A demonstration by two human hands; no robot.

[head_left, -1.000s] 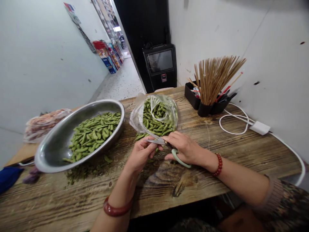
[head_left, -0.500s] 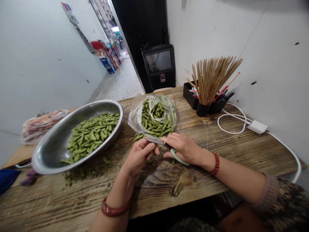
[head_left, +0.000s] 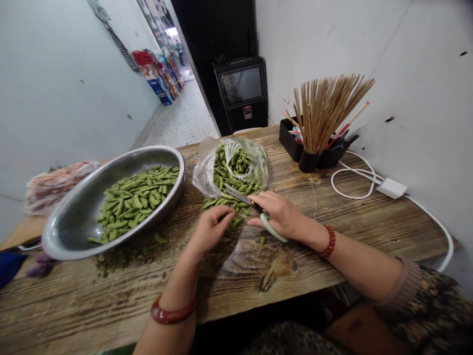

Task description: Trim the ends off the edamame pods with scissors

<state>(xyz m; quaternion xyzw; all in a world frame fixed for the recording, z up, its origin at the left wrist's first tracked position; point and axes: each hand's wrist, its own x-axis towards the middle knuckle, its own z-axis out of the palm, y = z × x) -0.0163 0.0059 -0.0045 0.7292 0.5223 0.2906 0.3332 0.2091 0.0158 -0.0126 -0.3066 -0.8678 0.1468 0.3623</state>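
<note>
My right hand (head_left: 279,212) grips scissors (head_left: 268,224) with pale green handles. Their blades are slightly apart and point left over the pods at the mouth of a clear plastic bag (head_left: 205,170). Close to them, my left hand (head_left: 212,229) has its fingers curled and the thumb and forefinger near together; whatever they may hold is too small to make out. Green soybean pods (head_left: 238,197) fill the bag and spill out in front of it. A large steel basin (head_left: 79,217) at the left contains many more pods (head_left: 136,202).
Green trimmings (head_left: 121,259) litter the wooden table (head_left: 229,296) below the basin. Behind the basin lies a bag of pinkish food (head_left: 59,185). At the right stand a black holder (head_left: 309,161) of wooden sticks and a white cable with an adapter (head_left: 391,188).
My left hand has lowered away from the scissor blades, its fingers curling in toward the pods. The scissors' blades have swung upward over the bag's mouth. The view has shifted slightly.
</note>
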